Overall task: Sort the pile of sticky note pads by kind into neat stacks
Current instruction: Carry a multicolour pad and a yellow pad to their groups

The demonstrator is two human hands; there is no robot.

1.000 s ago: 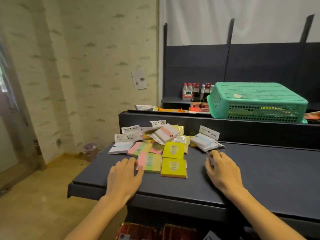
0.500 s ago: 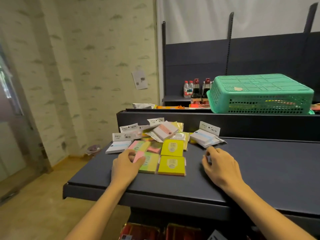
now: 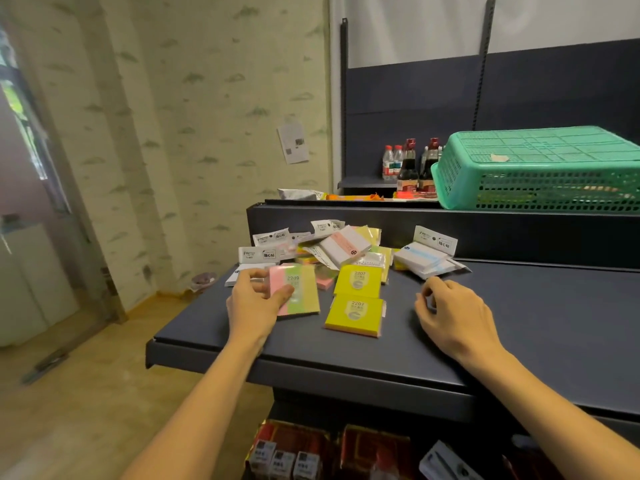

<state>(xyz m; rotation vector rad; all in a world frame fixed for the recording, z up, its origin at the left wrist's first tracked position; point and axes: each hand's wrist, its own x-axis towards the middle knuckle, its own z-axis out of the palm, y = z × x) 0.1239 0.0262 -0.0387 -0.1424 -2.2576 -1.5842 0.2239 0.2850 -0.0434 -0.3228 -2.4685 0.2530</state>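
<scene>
Fingers and thumb of the left hand [image 3: 254, 299] pinched the striped pink-green-yellow pad [image 3: 298, 292], tilted up off the dark shelf [image 3: 519, 323] near the pile [image 3: 332, 251]; a second earlier it lay flat. Right hand [image 3: 450, 313] rested loosely curled, holding nothing. Beyond stood a green basket [image 3: 540, 171] and patterned wallpaper [image 3: 173, 116].

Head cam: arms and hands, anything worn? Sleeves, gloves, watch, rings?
Nothing worn that shows. Both forearms are bare up to the frame edge, no sleeve in view. The left hand and right hand have no gloves, and no watch, band, or ring is visible. Short, unpainted nails where they show.
</scene>
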